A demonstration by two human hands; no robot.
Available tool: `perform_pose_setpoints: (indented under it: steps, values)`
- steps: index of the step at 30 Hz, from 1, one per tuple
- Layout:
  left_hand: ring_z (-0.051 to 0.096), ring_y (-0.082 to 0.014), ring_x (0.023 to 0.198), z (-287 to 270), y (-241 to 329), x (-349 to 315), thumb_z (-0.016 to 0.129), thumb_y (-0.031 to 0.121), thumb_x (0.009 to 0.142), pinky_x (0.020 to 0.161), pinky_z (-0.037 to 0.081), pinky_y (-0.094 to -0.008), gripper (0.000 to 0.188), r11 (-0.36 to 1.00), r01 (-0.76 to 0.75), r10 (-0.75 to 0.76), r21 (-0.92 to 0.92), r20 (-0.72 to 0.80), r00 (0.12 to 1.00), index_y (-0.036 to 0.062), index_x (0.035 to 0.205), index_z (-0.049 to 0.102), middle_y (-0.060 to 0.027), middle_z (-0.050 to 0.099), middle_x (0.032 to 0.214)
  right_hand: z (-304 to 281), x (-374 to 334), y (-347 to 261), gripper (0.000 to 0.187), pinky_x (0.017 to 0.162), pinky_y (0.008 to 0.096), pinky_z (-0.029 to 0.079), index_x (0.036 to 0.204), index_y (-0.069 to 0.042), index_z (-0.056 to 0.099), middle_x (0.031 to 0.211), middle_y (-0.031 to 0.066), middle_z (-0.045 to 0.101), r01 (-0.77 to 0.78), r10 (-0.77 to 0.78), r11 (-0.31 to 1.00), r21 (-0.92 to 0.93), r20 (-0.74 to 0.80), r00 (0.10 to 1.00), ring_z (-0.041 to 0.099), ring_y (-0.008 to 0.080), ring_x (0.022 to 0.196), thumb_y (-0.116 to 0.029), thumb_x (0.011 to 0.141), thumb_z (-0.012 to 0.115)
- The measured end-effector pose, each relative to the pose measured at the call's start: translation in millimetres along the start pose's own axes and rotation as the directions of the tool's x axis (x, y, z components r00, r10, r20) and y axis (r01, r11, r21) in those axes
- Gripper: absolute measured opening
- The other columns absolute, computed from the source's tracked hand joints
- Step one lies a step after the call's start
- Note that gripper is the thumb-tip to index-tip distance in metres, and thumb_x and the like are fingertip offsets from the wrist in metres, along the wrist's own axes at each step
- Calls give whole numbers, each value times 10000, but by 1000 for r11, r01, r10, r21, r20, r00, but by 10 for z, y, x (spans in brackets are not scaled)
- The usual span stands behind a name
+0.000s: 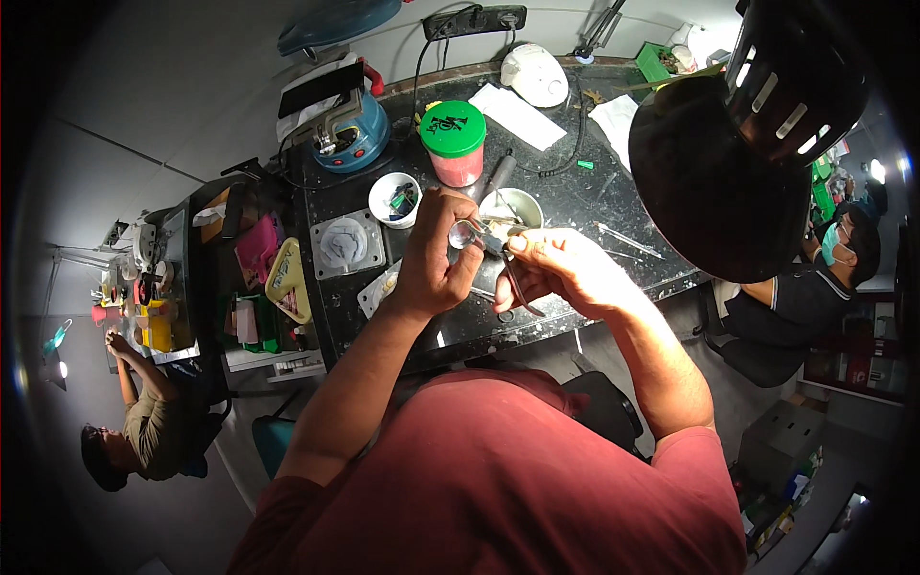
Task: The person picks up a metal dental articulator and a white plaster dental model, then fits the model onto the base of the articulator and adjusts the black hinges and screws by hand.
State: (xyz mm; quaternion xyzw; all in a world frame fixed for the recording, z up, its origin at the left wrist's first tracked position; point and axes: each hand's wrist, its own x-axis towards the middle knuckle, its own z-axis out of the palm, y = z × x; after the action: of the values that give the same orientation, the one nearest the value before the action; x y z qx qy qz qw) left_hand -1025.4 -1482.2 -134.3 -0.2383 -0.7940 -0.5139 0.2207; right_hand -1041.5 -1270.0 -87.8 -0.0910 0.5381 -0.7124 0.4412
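Observation:
Pinched between the thumb and fingers of my left hand (437,257) is a shiny, clear-looking round piece (463,234); its exact kind is too small to tell. My right hand (567,270) is closed around a pair of pliers (518,286) with dark curved handles. The jaws of the pliers reach to the edge of the round piece, near my left fingertips; whether they grip it I cannot tell. Just behind my hands stands a pale bowl (523,203), partly covered by them. A dark-handled tool (501,171) leans at this bowl.
A black lamp shade (719,182) hangs close on the right. Beyond my hands are a green-lidded pink tub (454,134), a white cup (394,198) of small items and a blue machine (353,134). Tweezers (629,240) lie right. Two other people sit at either side.

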Motion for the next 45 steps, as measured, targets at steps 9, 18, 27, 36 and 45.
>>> perform_pose_setpoints:
  steps: [9, 18, 27, 36, 45]
  values:
    - [477, -279, 825, -57, 33, 7, 554, 41, 728, 746, 416, -364, 237, 1000, 17, -17, -23, 28, 999, 11, 959, 508, -147, 494, 921, -27, 24, 31, 362, 722, 394, 584, 876, -75, 560, 748, 88, 630, -26, 26, 999, -29, 4, 1000, 640, 176, 662, -413, 1002, 537]
    - [451, -228, 763, -106, 53, 23, 556, 133, 800, 750, 380, -342, 169, 998, 41, -38, -52, 54, 998, 22, 906, 486, -95, 470, 842, 32, 8, -21, 389, 653, 285, 492, 904, -59, 626, 826, 93, 710, 2, -1, 996, -92, 8, 1000, 608, 139, 657, -406, 1021, 492]
    - [446, -219, 748, -121, 78, 53, 536, 148, 747, 733, 375, -331, 196, 995, 32, -25, -95, 82, 996, 23, 890, 487, -97, 471, 821, -24, 8, 19, 355, 692, 324, 566, 862, -75, 587, 706, 25, 594, 9, -8, 999, -31, 25, 1000, 609, 124, 653, -384, 1020, 512]
    - [443, -221, 747, -148, 38, 30, 537, 156, 675, 706, 377, -327, 258, 991, 45, -33, -128, 92, 995, 10, 883, 494, -107, 478, 820, 45, -28, -8, 371, 720, 333, 550, 912, -82, 573, 786, 93, 672, 39, -37, 993, -115, 18, 999, 671, 186, 717, -440, 999, 535]
    - [466, -265, 773, -201, 60, 53, 534, 145, 642, 769, 403, -350, 307, 990, 44, -23, -133, 157, 987, 1, 911, 499, -134, 506, 839, -17, 4, -17, 351, 745, 351, 551, 921, -87, 580, 786, 88, 666, -3, 8, 994, -106, 41, 999, 675, 190, 730, -428, 997, 547]
